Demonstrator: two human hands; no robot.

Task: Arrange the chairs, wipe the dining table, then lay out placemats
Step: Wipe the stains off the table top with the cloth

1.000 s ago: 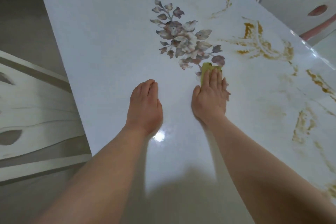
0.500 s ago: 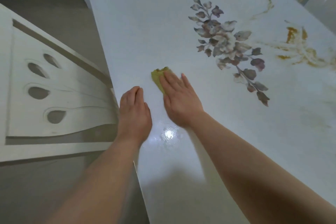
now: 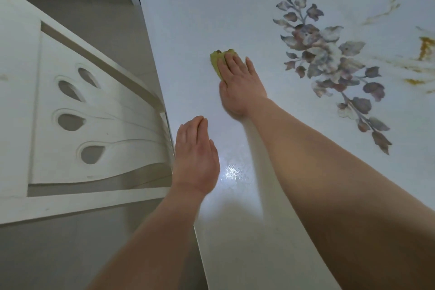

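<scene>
Near the left edge of the table point(image 3: 207, 2), the head view shows the right hand point(image 3: 241, 82) lying flat, its straight fingers pressing a green cloth point(image 3: 217, 60) onto the glossy top. The left hand point(image 3: 196, 155), flat and holding nothing, braces by the rim beside the chair point(image 3: 58, 129). Wiping well likely calls for even pressure and overlapping strokes toward the yellow streaks point(image 3: 426, 48), which may be print or stain.
</scene>
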